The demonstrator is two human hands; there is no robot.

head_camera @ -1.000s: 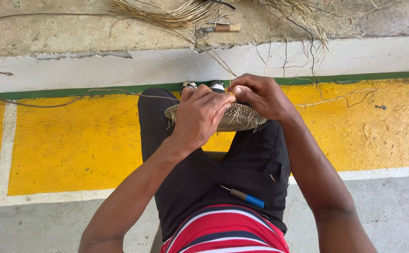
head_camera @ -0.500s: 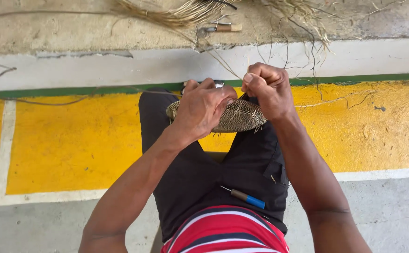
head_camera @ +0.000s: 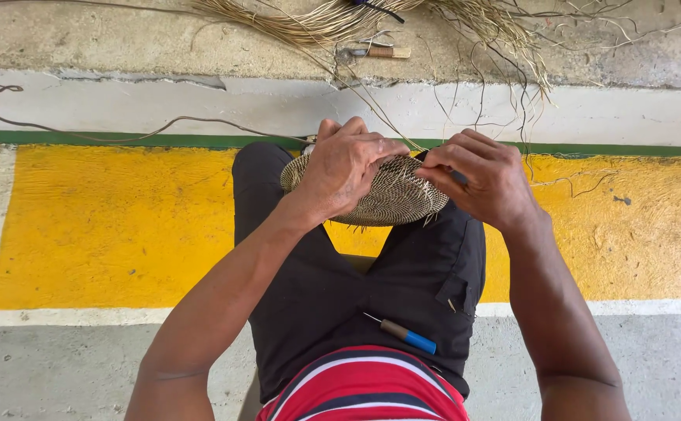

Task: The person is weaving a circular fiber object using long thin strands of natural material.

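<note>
Concrete [head_camera: 83, 374] and yellow painted band [head_camera: 122, 226] lie beneath both hands [head_camera: 418, 175].

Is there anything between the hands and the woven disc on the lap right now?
Nothing visible does. The left hand lies flat on top of the woven disc, and the right hand pinches its right edge. The awl lies apart on the thigh, nearer the body.

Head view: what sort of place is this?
Probably an outdoor, floor-level weaving spot: painted concrete floor, loose straw fibres by the kerb, and a half-woven basket on the person's lap.
</note>
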